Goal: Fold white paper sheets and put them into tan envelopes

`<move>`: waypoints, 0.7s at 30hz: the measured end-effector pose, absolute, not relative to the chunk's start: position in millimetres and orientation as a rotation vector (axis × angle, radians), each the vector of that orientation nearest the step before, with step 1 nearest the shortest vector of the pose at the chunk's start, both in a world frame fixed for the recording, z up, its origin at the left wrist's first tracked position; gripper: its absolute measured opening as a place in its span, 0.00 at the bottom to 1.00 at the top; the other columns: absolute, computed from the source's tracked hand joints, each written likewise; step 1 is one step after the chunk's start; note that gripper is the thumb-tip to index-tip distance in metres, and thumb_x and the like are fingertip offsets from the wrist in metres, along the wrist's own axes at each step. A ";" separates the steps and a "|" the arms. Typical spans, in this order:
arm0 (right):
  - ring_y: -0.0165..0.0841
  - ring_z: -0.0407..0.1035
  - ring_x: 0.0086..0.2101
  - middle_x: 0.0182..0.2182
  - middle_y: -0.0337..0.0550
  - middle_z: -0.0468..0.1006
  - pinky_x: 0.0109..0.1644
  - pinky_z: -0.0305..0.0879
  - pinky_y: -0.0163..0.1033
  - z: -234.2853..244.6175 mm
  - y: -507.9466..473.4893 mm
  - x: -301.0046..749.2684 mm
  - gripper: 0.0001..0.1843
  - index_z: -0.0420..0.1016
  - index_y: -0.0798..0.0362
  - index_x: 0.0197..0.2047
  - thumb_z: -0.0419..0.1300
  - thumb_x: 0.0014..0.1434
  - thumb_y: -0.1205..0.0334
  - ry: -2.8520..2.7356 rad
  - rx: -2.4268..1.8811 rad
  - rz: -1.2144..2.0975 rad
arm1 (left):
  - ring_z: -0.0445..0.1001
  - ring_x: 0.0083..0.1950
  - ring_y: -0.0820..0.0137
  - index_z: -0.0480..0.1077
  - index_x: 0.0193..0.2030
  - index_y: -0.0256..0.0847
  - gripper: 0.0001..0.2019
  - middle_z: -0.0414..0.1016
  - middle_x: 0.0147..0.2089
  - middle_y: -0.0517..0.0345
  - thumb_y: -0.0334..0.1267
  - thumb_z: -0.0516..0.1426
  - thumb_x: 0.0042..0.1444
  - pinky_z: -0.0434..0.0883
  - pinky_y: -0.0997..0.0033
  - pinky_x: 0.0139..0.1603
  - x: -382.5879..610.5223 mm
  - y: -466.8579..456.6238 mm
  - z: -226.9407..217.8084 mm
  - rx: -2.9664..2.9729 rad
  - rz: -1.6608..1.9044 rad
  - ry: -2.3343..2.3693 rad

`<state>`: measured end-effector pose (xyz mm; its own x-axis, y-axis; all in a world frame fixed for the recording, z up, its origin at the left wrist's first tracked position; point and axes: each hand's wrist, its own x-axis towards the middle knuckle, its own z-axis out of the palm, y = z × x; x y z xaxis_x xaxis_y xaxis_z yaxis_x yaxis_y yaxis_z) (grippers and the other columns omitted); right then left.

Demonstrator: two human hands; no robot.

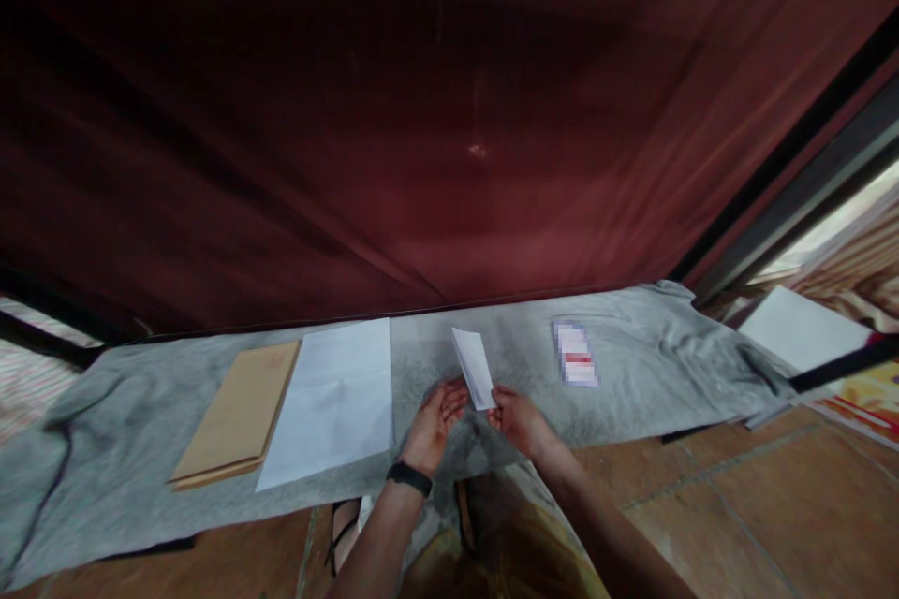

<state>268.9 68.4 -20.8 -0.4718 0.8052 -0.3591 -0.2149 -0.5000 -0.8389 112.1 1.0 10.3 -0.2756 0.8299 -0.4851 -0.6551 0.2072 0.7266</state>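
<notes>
While the folded white paper (476, 367) is pinched above grey cloth (523, 351) by the right hand (518, 419) at a near corner, the left hand (435, 416) is held open beside it; probably light and easily creased (perhaps slippery), the paper is best gripped by its edges.

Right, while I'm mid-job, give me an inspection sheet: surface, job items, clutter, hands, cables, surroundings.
Surface: grey cloth, wrinkled toward both ends.
Job items: folded white paper, held; large white sheet, creased, lying left of the hands.
Clutter: brown paper stack at left; pixelated item at right, unreadable.
Hands: right hand pinches the paper's lower corner; left hand open at its left edge, contact unclear.
Cables: nothing seen.
Surroundings: dark red backdrop; tiled floor.
</notes>
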 end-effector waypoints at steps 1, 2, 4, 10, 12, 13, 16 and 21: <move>0.27 0.66 0.22 0.25 0.37 0.74 0.28 0.68 0.33 -19.9 66.7 268.0 0.08 0.74 0.51 0.36 0.63 0.55 0.56 -0.974 -1.016 2.061 | 0.80 0.44 0.67 0.77 0.43 0.38 0.15 0.81 0.44 0.47 0.47 0.65 0.55 0.75 0.71 0.43 114.0 2.3 12.2 0.202 1.445 1.124; 0.26 0.65 0.22 0.25 0.36 0.73 0.28 0.67 0.32 -19.0 64.4 267.1 0.07 0.74 0.51 0.36 0.63 0.55 0.58 -0.950 -0.995 2.118 | 0.80 0.45 0.67 0.77 0.45 0.38 0.15 0.81 0.44 0.48 0.44 0.66 0.54 0.75 0.71 0.44 116.3 3.4 14.0 0.213 1.442 1.090; 0.24 0.64 0.22 0.24 0.34 0.70 0.28 0.66 0.29 -17.7 58.4 265.1 0.07 0.74 0.52 0.38 0.63 0.55 0.61 -0.841 -0.904 2.290 | 0.80 0.41 0.68 0.77 0.44 0.38 0.16 0.81 0.41 0.51 0.43 0.68 0.51 0.74 0.71 0.43 121.5 4.9 16.8 0.248 1.432 1.036; 0.25 0.65 0.23 0.23 0.34 0.68 0.29 0.67 0.29 -18.0 42.1 260.6 0.07 0.75 0.52 0.39 0.62 0.60 0.58 -0.538 -0.698 2.604 | 0.72 0.25 0.75 0.74 0.34 0.38 0.18 0.74 0.26 0.62 0.45 0.72 0.42 0.67 0.75 0.28 128.0 7.5 17.9 0.367 1.436 1.106; 0.28 0.71 0.26 0.28 0.40 0.74 0.34 0.70 0.32 -16.6 41.3 262.0 0.08 0.76 0.51 0.38 0.63 0.60 0.56 -0.637 -0.801 2.516 | 0.74 0.28 0.74 0.74 0.35 0.38 0.19 0.77 0.31 0.59 0.45 0.72 0.40 0.68 0.75 0.30 125.2 8.2 17.8 0.395 1.464 1.159; 0.30 0.74 0.29 0.31 0.43 0.77 0.37 0.72 0.34 -15.1 42.2 263.5 0.08 0.77 0.49 0.39 0.63 0.59 0.55 -0.682 -0.846 2.447 | 0.75 0.30 0.73 0.75 0.35 0.38 0.19 0.78 0.33 0.58 0.46 0.72 0.40 0.68 0.74 0.31 123.1 8.5 17.9 0.417 1.478 1.197; 0.35 0.78 0.35 0.38 0.46 0.81 0.43 0.74 0.39 -8.7 49.5 270.4 0.13 0.77 0.47 0.43 0.64 0.57 0.51 -0.702 -0.920 2.253 | 0.76 0.34 0.71 0.76 0.34 0.39 0.18 0.80 0.35 0.56 0.47 0.71 0.40 0.69 0.73 0.34 115.7 9.1 18.2 0.471 1.502 1.313; 0.38 0.77 0.34 0.39 0.46 0.82 0.39 0.76 0.42 -1.4 63.1 280.9 0.20 0.77 0.50 0.44 0.62 0.56 0.44 -0.759 -1.018 2.125 | 0.75 0.34 0.70 0.77 0.34 0.40 0.16 0.80 0.34 0.57 0.46 0.69 0.41 0.68 0.73 0.34 109.9 11.4 14.7 0.483 1.494 1.418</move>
